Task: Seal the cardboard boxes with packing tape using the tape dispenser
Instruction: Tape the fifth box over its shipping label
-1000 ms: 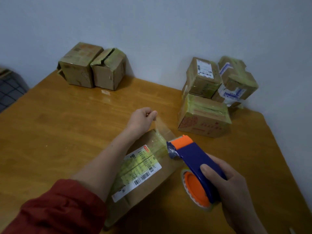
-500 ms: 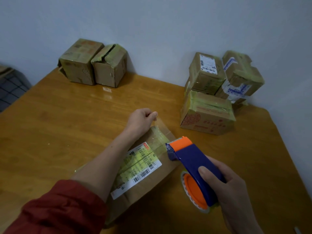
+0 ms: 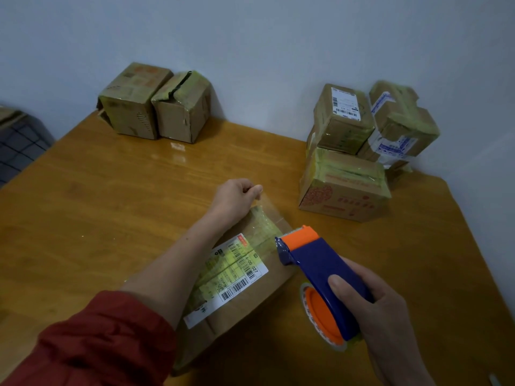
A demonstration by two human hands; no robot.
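A flat cardboard box [image 3: 267,291] with a white barcode label lies on the wooden table [image 3: 111,207] in front of me. My left hand [image 3: 237,197] pinches the free end of a clear tape strip [image 3: 271,207] at the box's far end. The strip runs back to the blue and orange tape dispenser [image 3: 320,271], which my right hand [image 3: 373,307] grips by its handle just above the box's right side. My left forearm crosses over the box and hides part of it.
Two taped boxes [image 3: 156,104] stand against the wall at the back left. A stack of three taped boxes [image 3: 359,151] sits at the back right. A dark checked object [image 3: 19,143] is off the table's left edge.
The dispenser has drawn slightly back toward me and the tape strip between it and my left hand has lengthened a little. My left hand keeps its pinch.
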